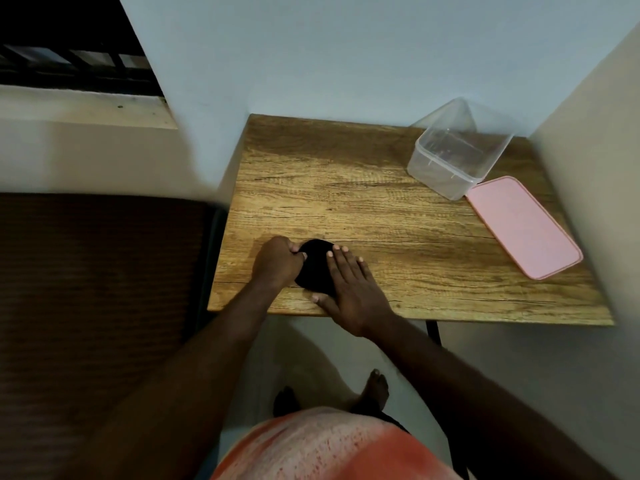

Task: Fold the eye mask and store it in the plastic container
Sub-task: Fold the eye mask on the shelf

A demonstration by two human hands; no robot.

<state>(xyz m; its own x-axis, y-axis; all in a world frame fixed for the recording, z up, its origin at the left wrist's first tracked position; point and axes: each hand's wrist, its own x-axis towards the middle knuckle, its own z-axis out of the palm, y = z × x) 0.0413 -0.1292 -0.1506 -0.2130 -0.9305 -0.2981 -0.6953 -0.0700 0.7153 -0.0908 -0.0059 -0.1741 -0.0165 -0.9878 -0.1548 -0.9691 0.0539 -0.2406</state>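
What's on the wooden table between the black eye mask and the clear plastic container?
Nothing: the head view shows only bare wooden table between the black eye mask and the clear plastic container.

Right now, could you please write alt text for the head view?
Two hands fold a black eye mask near a wooden table's front edge: left hand pinching, right hand pressing flat. An open clear plastic container and pink lid sit far right.
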